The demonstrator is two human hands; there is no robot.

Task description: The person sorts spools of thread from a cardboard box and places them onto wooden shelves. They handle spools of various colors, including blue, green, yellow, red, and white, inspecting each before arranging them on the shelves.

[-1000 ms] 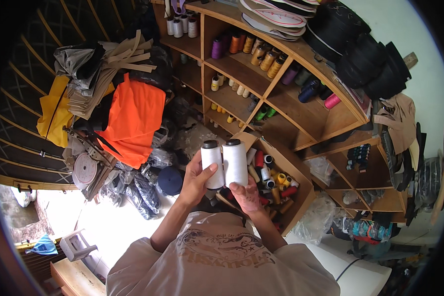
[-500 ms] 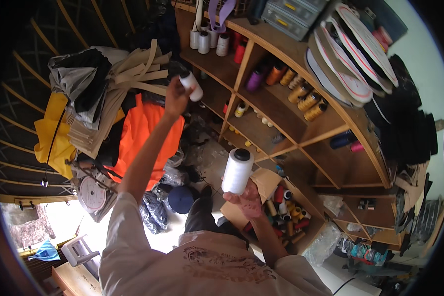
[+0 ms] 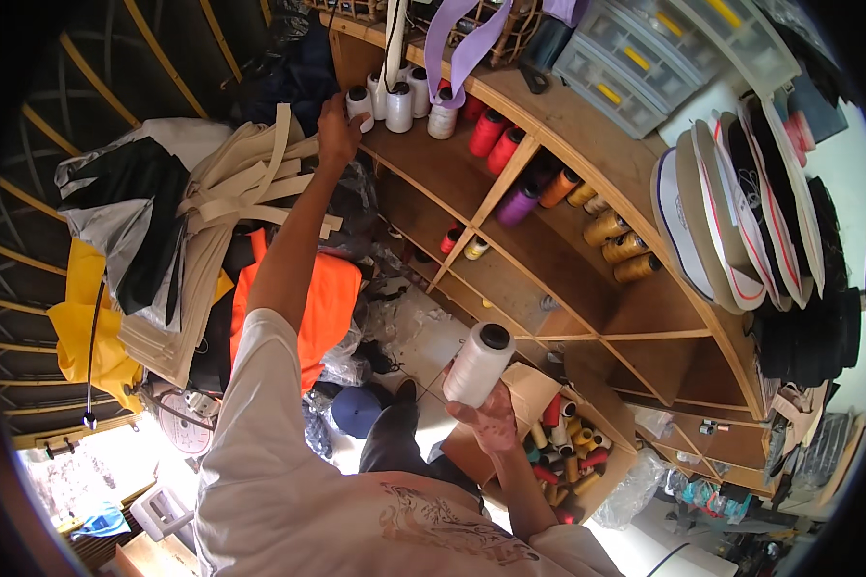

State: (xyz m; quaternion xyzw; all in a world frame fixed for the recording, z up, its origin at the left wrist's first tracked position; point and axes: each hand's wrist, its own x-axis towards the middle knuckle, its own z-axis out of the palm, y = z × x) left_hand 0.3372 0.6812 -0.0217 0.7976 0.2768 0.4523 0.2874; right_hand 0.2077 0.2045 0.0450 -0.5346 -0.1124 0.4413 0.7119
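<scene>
The left hand [image 3: 337, 130] is stretched up to the top shelf [image 3: 433, 163], its fingers [image 3: 342, 104] curled around a white thread cone [image 3: 360, 104] that stands at the left end of a short row of white spools [image 3: 414, 104]; the cone's base seems to be on or just above the board, so the grip looks about to loosen rather than tighten. The right hand [image 3: 486, 418] hangs low in front of the body, fingers clasped from below around a second white cone [image 3: 478, 363], tilted with its dark core upward. By my reading, the step in hand is setting the first cone into the row, with the other waiting its turn. The next move would call for the left fingers to let go cleanly without knocking the neighbouring spools, then for the lower cone to be lifted to the same shelf and stood upright beside the row. Further along the shelf stand red and pink spools [image 3: 496, 135], lower compartments hold gold and purple ones [image 3: 616, 236], and a cardboard box of mixed spools [image 3: 563, 447] sits on the floor near the right hand.
</scene>
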